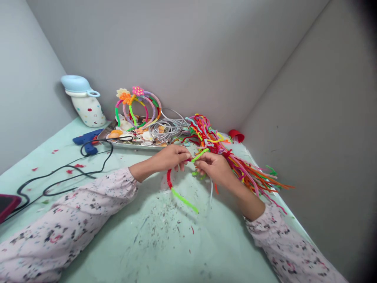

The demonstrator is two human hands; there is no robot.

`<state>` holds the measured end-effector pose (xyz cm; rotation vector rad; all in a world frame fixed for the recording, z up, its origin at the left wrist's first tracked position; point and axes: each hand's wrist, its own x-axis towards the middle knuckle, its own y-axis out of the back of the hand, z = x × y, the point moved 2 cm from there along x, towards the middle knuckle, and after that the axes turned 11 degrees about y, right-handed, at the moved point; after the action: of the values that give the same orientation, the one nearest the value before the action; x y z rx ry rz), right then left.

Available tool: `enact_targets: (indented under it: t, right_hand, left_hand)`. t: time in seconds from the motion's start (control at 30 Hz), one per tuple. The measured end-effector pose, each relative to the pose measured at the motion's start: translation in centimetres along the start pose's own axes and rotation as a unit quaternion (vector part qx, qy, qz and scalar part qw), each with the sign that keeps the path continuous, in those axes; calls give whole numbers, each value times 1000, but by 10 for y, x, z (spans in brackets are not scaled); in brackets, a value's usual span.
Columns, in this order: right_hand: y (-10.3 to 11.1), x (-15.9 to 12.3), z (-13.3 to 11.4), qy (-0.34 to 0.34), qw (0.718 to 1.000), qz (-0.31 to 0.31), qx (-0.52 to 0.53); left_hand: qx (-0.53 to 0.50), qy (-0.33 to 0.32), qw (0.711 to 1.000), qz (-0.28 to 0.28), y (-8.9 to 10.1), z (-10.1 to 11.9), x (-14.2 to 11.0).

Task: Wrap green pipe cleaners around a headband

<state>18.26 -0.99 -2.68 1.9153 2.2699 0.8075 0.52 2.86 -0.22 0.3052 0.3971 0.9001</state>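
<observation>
A thin hoop partly wrapped in pipe cleaner hangs below my hands, with a red section (169, 179) and a lime green section (185, 200) on its left side. My left hand (171, 157) is closed round the top of the hoop, where a bit of dark red wrapping shows at the fingertips. Against that spot, my right hand (214, 166) pinches a lime green pipe cleaner (201, 155), whose end sticks up above the fingers. Beneath my right hand the bare grey wire end (211, 192) of the hoop hangs down. My fingers hide the join.
A metal tray (134, 146) holds flower pieces, coiled wire hoops (171, 127) and finished flowered headbands (138, 106). A bundle of coloured pipe cleaners (241, 169) lies right. Leftward are a blue glue gun (88, 140), black cable (47, 188), white bottle (88, 108) and phone (8, 206). A red cup (236, 136) stands behind.
</observation>
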Motion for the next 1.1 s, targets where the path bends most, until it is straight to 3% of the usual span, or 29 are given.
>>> enact_targets:
  t: [0.1, 0.2, 0.27, 0.37, 0.5, 0.9, 1.1]
  right_hand:
    - [3, 3, 5, -46, 995, 36, 75]
    - [6, 5, 8, -74, 985, 69, 143]
    - [6, 5, 8, -89, 977, 75, 178]
    - [3, 4, 7, -104, 970, 64, 208]
    - [-2, 3, 6, -105, 969, 40, 219]
    - [-6, 0, 1, -82, 981, -1, 174]
    - [-5, 0, -3, -97, 988, 4, 124]
  left_hand:
    - [-171, 36, 984, 30, 2, -7, 7]
    - [-247, 46, 967, 42, 2, -15, 12]
    - [-214, 24, 976, 24, -1, -17, 12]
    - [-125, -23, 991, 53, -5, -15, 8]
    - [-50, -33, 995, 84, -11, -16, 5]
    - [-70, -56, 992, 85, -19, -24, 4]
    - [-23, -69, 993, 96, -16, -23, 5]
